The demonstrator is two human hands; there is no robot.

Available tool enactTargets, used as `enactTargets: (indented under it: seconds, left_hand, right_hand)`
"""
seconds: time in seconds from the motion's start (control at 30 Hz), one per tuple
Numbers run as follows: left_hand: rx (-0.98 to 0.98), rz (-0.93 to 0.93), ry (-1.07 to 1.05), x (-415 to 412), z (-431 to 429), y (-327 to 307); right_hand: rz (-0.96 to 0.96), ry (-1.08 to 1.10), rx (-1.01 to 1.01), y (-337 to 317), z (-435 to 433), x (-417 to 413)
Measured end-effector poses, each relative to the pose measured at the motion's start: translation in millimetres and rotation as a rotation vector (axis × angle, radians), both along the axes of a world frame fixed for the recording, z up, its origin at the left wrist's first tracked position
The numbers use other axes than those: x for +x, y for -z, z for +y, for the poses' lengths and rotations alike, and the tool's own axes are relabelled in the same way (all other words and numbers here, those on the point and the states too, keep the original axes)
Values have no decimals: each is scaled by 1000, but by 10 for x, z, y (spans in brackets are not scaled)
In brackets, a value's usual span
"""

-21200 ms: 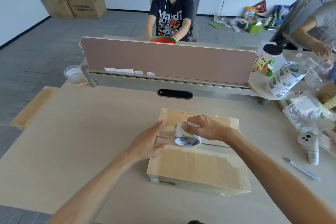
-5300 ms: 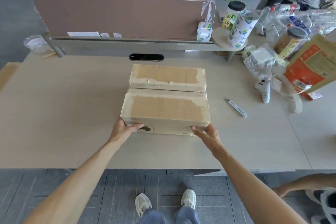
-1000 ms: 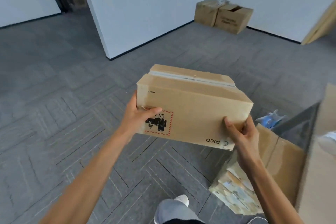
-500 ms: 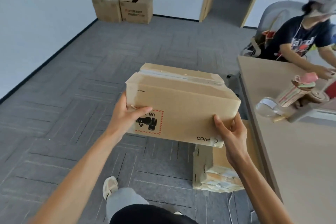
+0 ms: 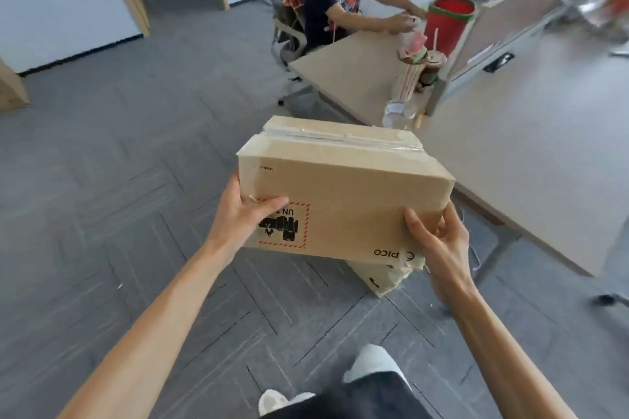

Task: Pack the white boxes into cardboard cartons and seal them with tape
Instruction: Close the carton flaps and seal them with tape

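Cardboard carton, already taped, hangs over the floor between our left hand and right hand, fingers curled round its bottom corners; next we likely set it down gently.

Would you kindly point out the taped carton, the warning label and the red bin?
taped carton (image 5: 357,187), head view, front side.
warning label (image 5: 297,231), head view, printed middle.
red bin (image 5: 442,32), head view, outer wall.

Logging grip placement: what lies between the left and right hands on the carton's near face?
Head view: a red-bordered warning label beside the left hand, then bare carton, then upside-down PICO print beside the right hand.
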State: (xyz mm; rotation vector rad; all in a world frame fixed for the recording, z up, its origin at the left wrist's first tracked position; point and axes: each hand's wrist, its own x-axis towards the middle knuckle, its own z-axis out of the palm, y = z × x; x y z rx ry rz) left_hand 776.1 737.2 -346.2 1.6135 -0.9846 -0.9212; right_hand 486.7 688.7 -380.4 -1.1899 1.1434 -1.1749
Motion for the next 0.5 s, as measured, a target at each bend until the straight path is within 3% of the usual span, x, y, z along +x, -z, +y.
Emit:
enactTargets:
  seconds: [0.2, 0.5]
  left_hand:
    - [36, -15, 273, -68, -768, 151]
    - [132, -43, 544, -200, -2089, 583]
  right_hand:
    - [-20, 276, 28, 146, 22, -107]
    - [-27, 527, 89, 592, -474, -70]
